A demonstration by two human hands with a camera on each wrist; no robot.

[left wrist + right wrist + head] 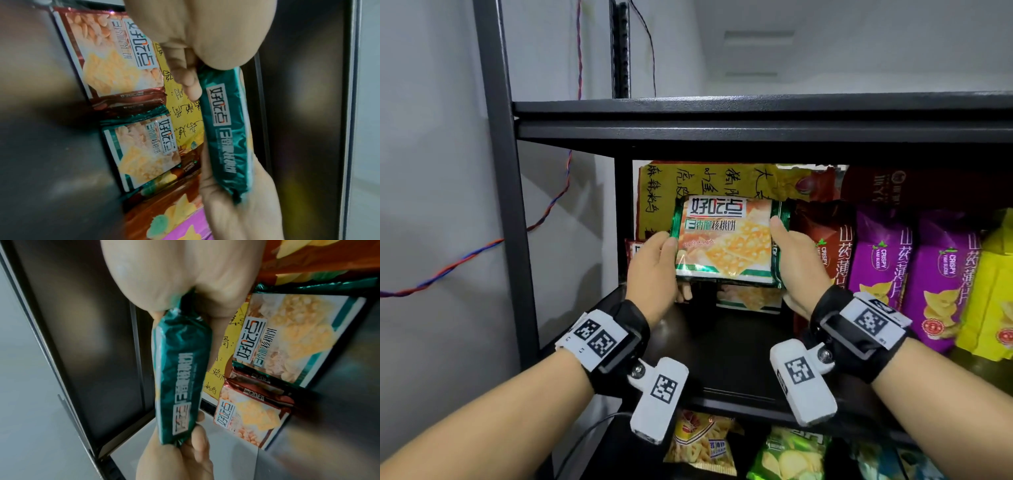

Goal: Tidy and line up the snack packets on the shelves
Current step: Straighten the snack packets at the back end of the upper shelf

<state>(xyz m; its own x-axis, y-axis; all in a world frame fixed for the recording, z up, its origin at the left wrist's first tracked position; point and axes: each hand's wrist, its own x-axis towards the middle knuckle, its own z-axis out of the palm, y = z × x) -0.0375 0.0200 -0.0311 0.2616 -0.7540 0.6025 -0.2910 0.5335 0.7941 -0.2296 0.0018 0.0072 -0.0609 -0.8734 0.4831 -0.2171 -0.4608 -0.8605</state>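
A green biscuit packet (726,240) with a white label and cracker picture is held up above the middle shelf (722,359). My left hand (654,270) grips its left end and my right hand (798,267) grips its right end, thumbs on the front. Both wrist views show the packet edge-on (226,134) (179,378), pinched between thumb and fingers at each end. Behind it on the shelf lie a second green biscuit packet (141,152) (296,337) and a red-brown biscuit packet (111,58) (251,417).
A yellow bag with handwriting (688,192) leans at the shelf's back. A brown crisp bag (825,246), purple yam crisp bags (914,274) and a yellow bag (993,291) stand on the right. More snack packets (787,455) lie below. A black upright (506,192) stands left.
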